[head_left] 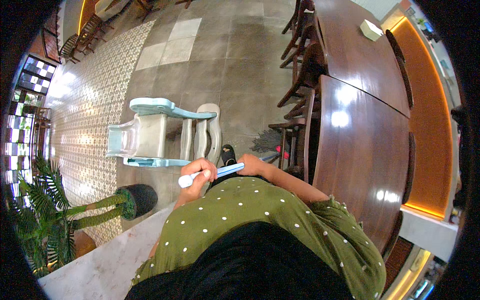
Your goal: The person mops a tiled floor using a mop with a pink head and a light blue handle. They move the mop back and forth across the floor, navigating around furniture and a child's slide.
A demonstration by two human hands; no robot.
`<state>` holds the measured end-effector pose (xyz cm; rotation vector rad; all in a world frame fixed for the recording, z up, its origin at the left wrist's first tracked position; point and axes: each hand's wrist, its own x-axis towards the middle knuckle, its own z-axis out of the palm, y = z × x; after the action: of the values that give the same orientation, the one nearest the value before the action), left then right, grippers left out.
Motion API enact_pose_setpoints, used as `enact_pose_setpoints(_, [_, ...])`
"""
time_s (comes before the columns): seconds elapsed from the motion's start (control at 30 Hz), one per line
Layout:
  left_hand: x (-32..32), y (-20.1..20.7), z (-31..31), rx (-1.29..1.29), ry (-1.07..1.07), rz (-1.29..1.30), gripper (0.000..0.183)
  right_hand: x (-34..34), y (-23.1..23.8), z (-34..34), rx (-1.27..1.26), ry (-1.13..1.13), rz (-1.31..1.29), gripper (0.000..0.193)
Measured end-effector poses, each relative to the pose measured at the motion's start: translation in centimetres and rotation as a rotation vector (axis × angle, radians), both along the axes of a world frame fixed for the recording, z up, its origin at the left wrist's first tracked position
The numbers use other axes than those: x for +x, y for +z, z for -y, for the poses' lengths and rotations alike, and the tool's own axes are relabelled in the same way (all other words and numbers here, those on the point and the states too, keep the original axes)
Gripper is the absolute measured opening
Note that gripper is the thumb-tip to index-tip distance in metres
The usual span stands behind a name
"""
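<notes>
I hold a mop by its light blue and white handle (227, 171), which slants across in front of my body. My left hand (199, 175) is closed round the handle near its white end. Farther along, to the right, my right hand (251, 165) wraps round the same handle. The grey stringy mop head (267, 140), with a red-pink part (280, 149) beside it, lies on the floor next to the chairs at my right. The handle's lower stretch is partly hidden behind my right hand.
A light blue and grey plastic frame (186, 135), perhaps child's furniture, stands ahead on the left. A long brown table (360, 150) with wooden chairs (310, 65) lines the right. A potted palm (137, 200) and a marble-like surface (107, 255) are at the near left.
</notes>
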<state>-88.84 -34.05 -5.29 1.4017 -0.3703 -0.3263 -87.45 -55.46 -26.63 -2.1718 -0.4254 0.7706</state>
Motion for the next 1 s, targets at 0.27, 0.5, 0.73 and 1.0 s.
enact_pose_setpoints(0.27, [0.5, -1.3, -0.5, -0.012, 0.015, 0.033, 0.029, 0.4, -1.9, 0.4, 0.086, 0.019, 0.049, 0.03])
enact_pose_setpoints(0.5, [-0.3, -1.9, -0.8, -0.076, 0.056, 0.048, 0.028, 0.3, -1.7, -0.3, 0.033, 0.02, -0.072, 0.038])
enact_pose_setpoints(0.73, [-2.2, -3.4, -4.2, -0.094, 0.152, -0.041, 0.026, -0.2, -3.9, -3.1, 0.015, 0.135, 0.004, 0.037])
enact_pose_setpoints(1.0, [-2.5, -3.2, -6.3, 0.026, -0.003, -0.031, 0.023, -1.1, -4.8, -4.4, -0.049, 0.125, 0.075, 0.034])
